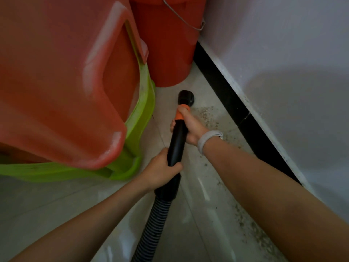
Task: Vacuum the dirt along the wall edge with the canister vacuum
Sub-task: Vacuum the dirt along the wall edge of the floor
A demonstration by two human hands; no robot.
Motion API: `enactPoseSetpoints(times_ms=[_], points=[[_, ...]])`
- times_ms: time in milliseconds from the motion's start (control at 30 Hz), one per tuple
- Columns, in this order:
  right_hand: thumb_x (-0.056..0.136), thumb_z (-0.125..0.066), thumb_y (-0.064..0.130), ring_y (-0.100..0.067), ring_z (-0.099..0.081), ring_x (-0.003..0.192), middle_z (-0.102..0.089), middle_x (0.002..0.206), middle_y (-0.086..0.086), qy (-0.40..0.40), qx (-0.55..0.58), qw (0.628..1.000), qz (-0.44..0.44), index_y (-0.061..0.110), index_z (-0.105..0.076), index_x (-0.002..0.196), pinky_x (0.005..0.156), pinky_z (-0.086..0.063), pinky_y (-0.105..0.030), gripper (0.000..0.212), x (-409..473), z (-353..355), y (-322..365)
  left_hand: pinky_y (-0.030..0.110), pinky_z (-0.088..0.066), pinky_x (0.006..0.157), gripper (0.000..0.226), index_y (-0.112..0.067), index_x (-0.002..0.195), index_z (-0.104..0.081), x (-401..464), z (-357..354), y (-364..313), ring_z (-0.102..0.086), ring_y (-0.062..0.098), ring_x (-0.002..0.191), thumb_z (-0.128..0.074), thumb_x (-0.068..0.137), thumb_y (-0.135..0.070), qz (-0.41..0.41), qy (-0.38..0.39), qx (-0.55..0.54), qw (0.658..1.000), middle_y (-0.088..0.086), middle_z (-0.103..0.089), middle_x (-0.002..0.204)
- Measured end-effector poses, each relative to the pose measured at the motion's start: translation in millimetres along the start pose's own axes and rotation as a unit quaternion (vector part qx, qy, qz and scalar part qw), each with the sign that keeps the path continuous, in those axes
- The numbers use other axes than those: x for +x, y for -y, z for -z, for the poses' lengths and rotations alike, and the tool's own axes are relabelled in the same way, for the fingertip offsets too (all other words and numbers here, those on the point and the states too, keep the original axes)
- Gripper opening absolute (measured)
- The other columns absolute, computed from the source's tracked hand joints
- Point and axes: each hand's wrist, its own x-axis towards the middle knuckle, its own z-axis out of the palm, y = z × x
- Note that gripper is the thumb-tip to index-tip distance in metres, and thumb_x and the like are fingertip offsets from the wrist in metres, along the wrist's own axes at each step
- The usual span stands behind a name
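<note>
A black vacuum wand (176, 146) with an orange collar (181, 112) points away from me at the floor. Its round black nozzle (186, 97) sits on the pale tiles just in front of a red bucket. My right hand (190, 127) grips the wand just below the collar. Lower down, where the ribbed hose (151, 227) joins, my left hand (160, 170) holds the wand. Gritty dirt (206, 114) lies right of the nozzle, and more dirt (253, 235) is scattered along the black skirting (243, 116). The canister is out of view.
A red bucket (166, 44) with a metal handle stands in the corner ahead. Stacked red and green plastic stools (75, 91) crowd the left side. The white wall (292, 63) runs along the right. Pale floor tiles (56, 201) lie between the stools and my arms.
</note>
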Motion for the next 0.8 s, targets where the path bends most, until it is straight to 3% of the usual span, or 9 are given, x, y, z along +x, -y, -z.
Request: enactPoseSetpoints(times_ms=[100, 200, 267, 333, 400, 533, 633, 700, 800], points=[[0.092, -0.059, 0.033, -0.019, -0.053, 0.054, -0.049, 0.067, -0.008, -0.026, -0.073, 0.997, 0.018, 0.008, -0.049, 0.094, 0.052, -0.049, -0.032, 0.026, 2, -18, -4, 0.032, -0.05, 0.061, 0.021, -0.01, 0.097, -0.052, 1, 1, -6, -0.063, 0.022, 0.069, -0.061, 0.085, -0.023, 0.052, -0.087, -0.062, 0.993, 0.01, -0.064, 0.082], [0.09, -0.061, 0.033, -0.019, -0.054, 0.056, -0.05, 0.068, -0.008, -0.023, -0.088, 0.996, 0.022, 0.009, -0.05, 0.094, 0.055, -0.05, -0.032, 0.027, 4, -25, -6, 0.034, -0.05, 0.061, 0.033, -0.01, 0.098, -0.051, 0, -1, -10, -0.063, 0.027, 0.072, -0.056, 0.09, -0.042, 0.069, -0.149, 0.009, 0.986, 0.01, -0.063, 0.082], [0.09, -0.062, 0.032, -0.019, -0.054, 0.059, -0.049, 0.071, -0.008, 0.007, -0.064, 0.998, 0.001, 0.008, -0.05, 0.107, 0.058, -0.049, -0.032, 0.032, 3, -21, -7, 0.037, -0.051, 0.064, 0.037, -0.01, 0.099, -0.05, 0, -2, -9, -0.063, 0.029, 0.075, -0.052, 0.091, -0.046, 0.058, -0.156, 0.038, 0.985, 0.01, -0.062, 0.084], [0.091, -0.06, 0.028, -0.02, -0.056, 0.063, -0.051, 0.077, -0.01, 0.028, -0.042, 0.999, -0.019, 0.007, -0.045, 0.127, 0.06, -0.05, -0.033, 0.044, 1, -13, -7, 0.038, -0.05, 0.063, 0.035, -0.008, 0.097, -0.05, 3, 0, -8, -0.063, 0.029, 0.073, -0.054, 0.092, -0.042, 0.044, -0.139, 0.023, 0.989, 0.012, -0.062, 0.083], [0.093, -0.057, 0.026, -0.021, -0.057, 0.067, -0.052, 0.08, -0.011, 0.034, -0.032, 0.999, -0.024, 0.006, -0.04, 0.134, 0.063, -0.05, -0.034, 0.049, 1, -7, -4, 0.039, -0.051, 0.064, 0.031, -0.007, 0.094, -0.05, 9, 5, -6, -0.063, 0.031, 0.073, -0.055, 0.092, -0.037, 0.027, -0.112, -0.008, 0.993, 0.015, -0.063, 0.081], [0.094, -0.056, 0.029, -0.02, -0.056, 0.064, -0.052, 0.075, -0.009, -0.001, -0.026, 1.0, -0.004, 0.006, -0.044, 0.123, 0.068, -0.052, -0.035, 0.039, 3, -1, 8, 0.038, -0.05, 0.067, 0.029, -0.006, 0.093, -0.05, 26, 8, -11, -0.063, 0.032, 0.075, -0.055, 0.093, -0.034, -0.007, -0.068, -0.008, 0.998, 0.018, -0.063, 0.082], [0.094, -0.056, 0.031, -0.018, -0.057, 0.056, -0.051, 0.073, -0.009, -0.051, -0.015, 0.998, 0.025, 0.004, -0.046, 0.121, 0.057, -0.056, -0.034, 0.039, 4, 8, 18, 0.041, -0.052, 0.071, 0.029, -0.005, 0.092, -0.05, 41, 2, -24, -0.063, 0.033, 0.076, -0.055, 0.093, -0.034, -0.026, -0.03, -0.031, 0.999, 0.017, -0.061, 0.08], [0.094, -0.056, 0.032, -0.019, -0.057, 0.054, -0.052, 0.075, -0.01, -0.074, -0.001, 0.997, 0.032, 0.005, -0.045, 0.125, 0.05, -0.054, -0.03, 0.043, 2, 17, 21, 0.037, -0.05, 0.067, 0.028, -0.008, 0.087, -0.05, 45, -4, -29, -0.062, 0.028, 0.073, -0.055, 0.094, -0.034, -0.038, -0.007, -0.035, 0.999, 0.01, -0.059, 0.074], [0.094, -0.055, 0.031, -0.019, -0.059, 0.051, -0.054, 0.068, -0.009, -0.068, 0.008, 0.997, 0.025, 0.006, -0.045, 0.117, 0.055, -0.053, -0.034, 0.035, -7, 31, 16, 0.032, -0.048, 0.062, 0.024, -0.015, 0.083, -0.047, 38, -10, -24, -0.061, 0.022, 0.067, -0.056, 0.093, -0.035, -0.045, 0.004, -0.011, 0.999, 0.005, -0.06, 0.071]])
